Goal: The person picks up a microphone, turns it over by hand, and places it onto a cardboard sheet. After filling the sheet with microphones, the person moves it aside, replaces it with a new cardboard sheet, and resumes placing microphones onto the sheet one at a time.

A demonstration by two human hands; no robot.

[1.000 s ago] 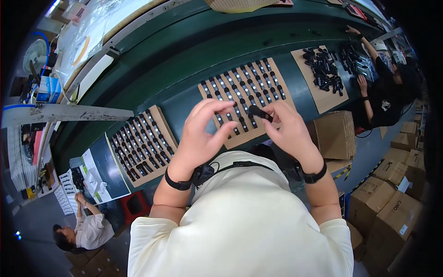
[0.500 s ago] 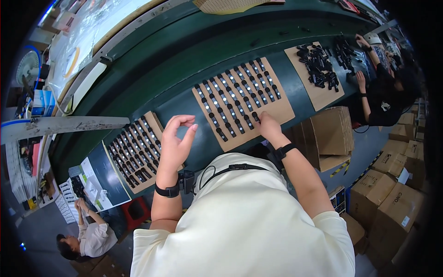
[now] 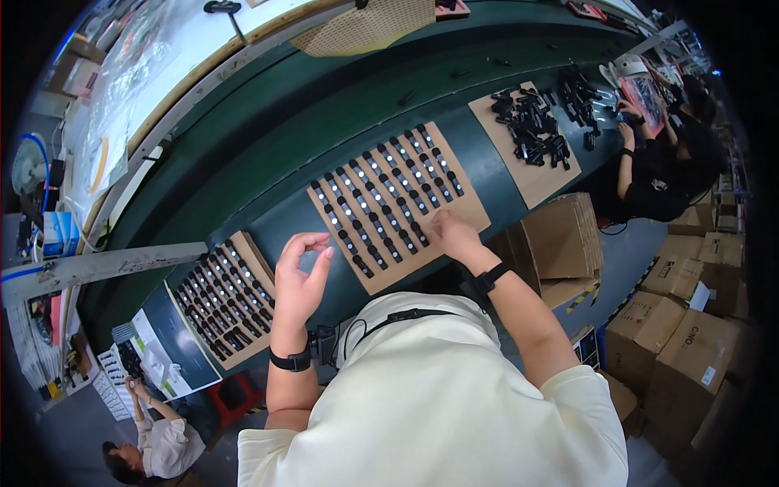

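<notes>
A cardboard sheet (image 3: pixel 386 278) on the green bench carries rows of small black clip-like devices (image 3: pixel 374 215) with round dark tops and bright white dots. At the near right end of these rows, my right hand (image 3: pixel 453 235) reaches down with its fingers pinched together. Whatever lies between those fingertips is hidden. My left hand (image 3: pixel 300 277) hovers off the sheet's left edge, thumb and curved fingers apart, with nothing in it. Each wrist wears a black band.
Left of me lies another cardboard sheet (image 3: pixel 258 258) filled with similar devices. Black parts (image 3: pixel 531 126) are heaped on a board to the right, beside a co-worker (image 3: pixel 669 174). Cardboard cartons (image 3: pixel 560 243) stand by the bench. A grey metal bar (image 3: pixel 105 264) juts in from the left.
My view has shifted, so the bench sits lower and further left. My right hand stays at the rows' near end, and my left hand keeps its curved pose. The co-worker's hands have moved.
</notes>
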